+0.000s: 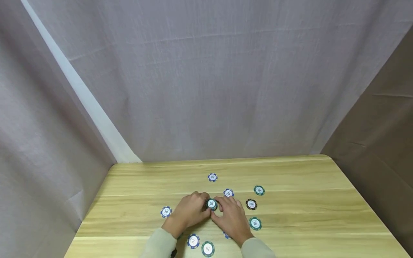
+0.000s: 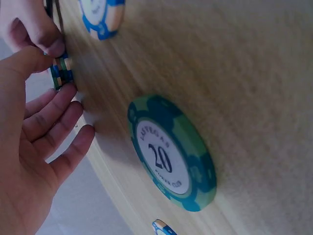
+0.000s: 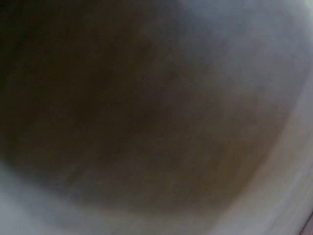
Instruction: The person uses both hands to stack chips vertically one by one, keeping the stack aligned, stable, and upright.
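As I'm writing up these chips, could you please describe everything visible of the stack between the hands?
The stack is a pile of round, plastic-looking poker chips, its edge patterned green, blue and pale. Its top chip is green with a white centre printed 20, facing up. It appears upright on the wood-grained table, held by the left hand and right hand; the chip count is unclear.

On my head feed, the left hand (image 1: 190, 210) and right hand (image 1: 233, 216) meet at lower centre, fingers around a green 20 chip (image 1: 211, 204). I see a black 100 chip (image 1: 251, 204) on the counter (image 1: 303, 204) at lower right, and grey curtain (image 1: 206, 89) above.
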A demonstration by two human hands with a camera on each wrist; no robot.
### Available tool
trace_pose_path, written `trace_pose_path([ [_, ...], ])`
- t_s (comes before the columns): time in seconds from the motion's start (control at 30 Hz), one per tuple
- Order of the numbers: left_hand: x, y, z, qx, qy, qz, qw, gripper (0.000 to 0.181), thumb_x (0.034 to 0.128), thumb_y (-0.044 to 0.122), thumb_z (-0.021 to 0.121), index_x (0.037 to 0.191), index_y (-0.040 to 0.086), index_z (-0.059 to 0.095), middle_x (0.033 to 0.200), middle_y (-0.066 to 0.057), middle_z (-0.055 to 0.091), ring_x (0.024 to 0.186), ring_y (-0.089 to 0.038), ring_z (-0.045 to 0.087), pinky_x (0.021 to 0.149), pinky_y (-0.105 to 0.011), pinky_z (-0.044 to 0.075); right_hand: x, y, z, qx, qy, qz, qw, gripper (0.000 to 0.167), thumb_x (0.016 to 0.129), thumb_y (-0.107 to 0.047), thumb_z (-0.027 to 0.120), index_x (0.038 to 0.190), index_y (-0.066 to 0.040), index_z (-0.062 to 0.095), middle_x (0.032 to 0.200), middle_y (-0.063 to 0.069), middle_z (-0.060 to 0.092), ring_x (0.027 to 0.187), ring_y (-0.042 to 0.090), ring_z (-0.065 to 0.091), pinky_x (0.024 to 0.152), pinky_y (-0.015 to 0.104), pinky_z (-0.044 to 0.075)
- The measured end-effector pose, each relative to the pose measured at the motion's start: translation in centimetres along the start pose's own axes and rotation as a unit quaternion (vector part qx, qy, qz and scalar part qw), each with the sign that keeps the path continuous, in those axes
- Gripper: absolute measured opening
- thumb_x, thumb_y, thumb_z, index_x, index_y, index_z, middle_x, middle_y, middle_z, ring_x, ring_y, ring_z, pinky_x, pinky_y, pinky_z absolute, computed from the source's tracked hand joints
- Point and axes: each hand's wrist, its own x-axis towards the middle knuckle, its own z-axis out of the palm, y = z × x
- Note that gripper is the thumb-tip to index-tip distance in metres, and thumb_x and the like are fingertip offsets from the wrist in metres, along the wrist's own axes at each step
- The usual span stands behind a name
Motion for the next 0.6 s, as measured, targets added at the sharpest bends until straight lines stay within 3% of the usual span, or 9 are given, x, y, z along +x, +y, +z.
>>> trace_pose_path([
  [0.3, -0.23, -0.28, 0.46, -0.061, 0.002, -0.016, 0.998, 0.022, 0.0949, 0.029, 0.08, 0.112, 0.016, 0.076, 0.089, 0.011, 0.068, 0.084, -0.004, 0.056, 0.077, -0.027, 0.055, 0.1, 0.27, -0.01, 0.004, -0.011, 0.005, 0.9999, 0.049, 0.088, -0.053, 0.075, 0.128, -0.023, 0.072, 0.077, -0.018, 0.042, 0.084, 0.007, 0.041, 0.076, 0.028, 0.031],
  [0.6, -0.67, -0.02, 0.78, -0.059, 0.018, 0.0, 0.9981, 0.023, 0.0963, 0.022, 0.078, 0.117, 0.014, 0.076, 0.097, 0.008, 0.073, 0.093, -0.008, 0.064, 0.087, -0.031, 0.057, -0.04, 0.64, 0.01, 0.006, -0.012, 0.007, 0.9999, 0.047, 0.089, -0.054, 0.075, 0.126, -0.025, 0.072, 0.077, -0.019, 0.042, 0.082, 0.006, 0.04, 0.075, 0.028, 0.03],
])
